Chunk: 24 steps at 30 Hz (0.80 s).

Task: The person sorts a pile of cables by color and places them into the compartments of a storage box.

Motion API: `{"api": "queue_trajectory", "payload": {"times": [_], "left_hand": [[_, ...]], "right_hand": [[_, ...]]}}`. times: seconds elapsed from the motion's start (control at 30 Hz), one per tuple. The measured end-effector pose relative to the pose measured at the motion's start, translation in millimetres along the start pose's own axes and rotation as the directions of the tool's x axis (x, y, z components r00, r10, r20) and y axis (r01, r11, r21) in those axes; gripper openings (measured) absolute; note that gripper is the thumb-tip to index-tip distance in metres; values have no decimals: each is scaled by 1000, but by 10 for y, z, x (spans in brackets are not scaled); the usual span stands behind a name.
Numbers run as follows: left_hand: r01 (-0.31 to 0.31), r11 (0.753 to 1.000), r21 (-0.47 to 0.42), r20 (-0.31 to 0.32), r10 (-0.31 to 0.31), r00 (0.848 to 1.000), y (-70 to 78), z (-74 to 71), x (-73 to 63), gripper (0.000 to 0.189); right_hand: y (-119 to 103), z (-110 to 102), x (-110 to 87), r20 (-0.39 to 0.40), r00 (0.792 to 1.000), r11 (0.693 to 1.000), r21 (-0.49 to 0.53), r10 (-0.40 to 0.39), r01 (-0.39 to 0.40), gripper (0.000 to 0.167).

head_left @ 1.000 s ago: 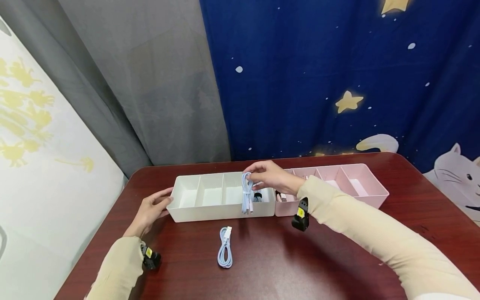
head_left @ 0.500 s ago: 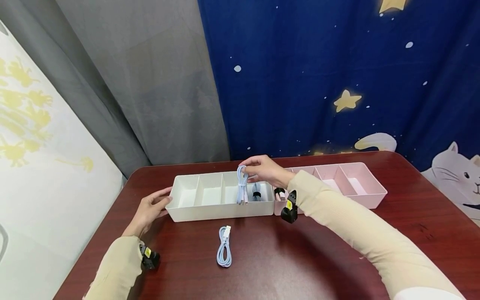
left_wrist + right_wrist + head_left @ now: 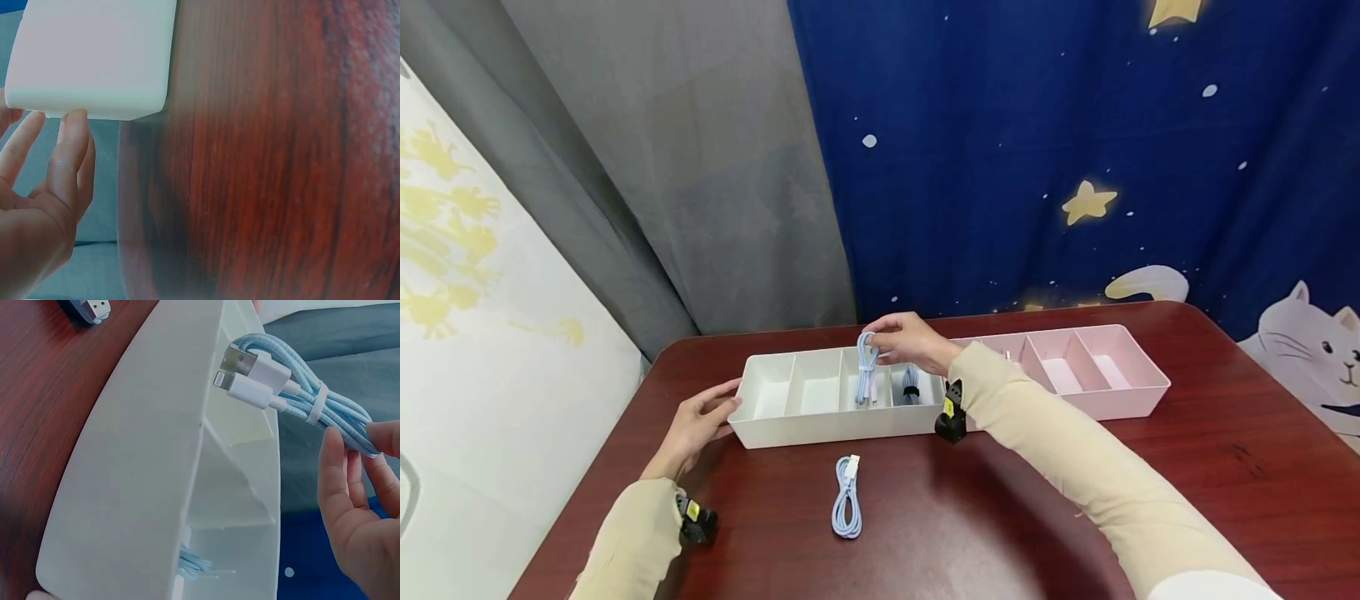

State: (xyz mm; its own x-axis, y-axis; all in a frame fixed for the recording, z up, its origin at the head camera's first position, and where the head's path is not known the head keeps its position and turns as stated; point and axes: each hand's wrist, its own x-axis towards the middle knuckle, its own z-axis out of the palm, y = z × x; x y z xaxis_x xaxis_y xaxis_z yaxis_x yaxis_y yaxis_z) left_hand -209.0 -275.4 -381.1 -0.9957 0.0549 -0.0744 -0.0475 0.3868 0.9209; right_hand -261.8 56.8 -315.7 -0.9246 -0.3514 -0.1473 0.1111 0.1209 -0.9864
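My right hand [image 3: 913, 343] pinches a coiled light-blue charging cable [image 3: 866, 375] by its loop, above the third compartment from the left of a white divided organizer box [image 3: 820, 427]. In the right wrist view, a white tie bands the coiled cable [image 3: 322, 403], and its USB and Lightning plugs point away from the fingers. My left hand [image 3: 700, 423] touches the organizer's left end; the left wrist view has its fingertips against the white end wall [image 3: 94, 56]. A bluish cable with a black band [image 3: 911, 390] lies in the right-end compartment.
Another coiled light-blue cable [image 3: 847, 504] lies on the dark red wooden table [image 3: 760, 517] in front of the organizer. A pink divided organizer [image 3: 1120, 402] adjoins on the right, partly behind my right forearm. Grey and blue curtains [image 3: 962, 167] hang behind the table.
My right hand has moved left with the coiled cable, from above the right-end compartment to above the third. My left hand stays at the white organizer's end.
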Motion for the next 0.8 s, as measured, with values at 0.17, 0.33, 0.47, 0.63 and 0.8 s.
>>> {"api": "queue_trajectory", "payload": {"times": [0.17, 0.33, 0.47, 0.63, 0.8], "left_hand": [[1, 1000, 10, 0, -1, 1000, -14, 2, -4, 55], [-5, 1000, 16, -1, 5, 1000, 0, 5, -3, 55], [-6, 1000, 11, -2, 6, 1000, 3, 3, -4, 54], [-8, 1000, 4, -3, 8, 1000, 3, 6, 4, 54], [-5, 1000, 10, -2, 5, 1000, 2, 6, -4, 54]], "right_hand": [[55, 43, 67, -4, 1000, 1000, 22, -2, 2, 23], [57, 66, 97, 7, 1000, 1000, 1, 5, -5, 22], [39, 70, 103, 38, 999, 1000, -24, 6, -5, 18], [48, 77, 148, 32, 999, 999, -35, 41, -40, 17], [65, 104, 177, 22, 996, 994, -59, 89, -88, 22]]}}
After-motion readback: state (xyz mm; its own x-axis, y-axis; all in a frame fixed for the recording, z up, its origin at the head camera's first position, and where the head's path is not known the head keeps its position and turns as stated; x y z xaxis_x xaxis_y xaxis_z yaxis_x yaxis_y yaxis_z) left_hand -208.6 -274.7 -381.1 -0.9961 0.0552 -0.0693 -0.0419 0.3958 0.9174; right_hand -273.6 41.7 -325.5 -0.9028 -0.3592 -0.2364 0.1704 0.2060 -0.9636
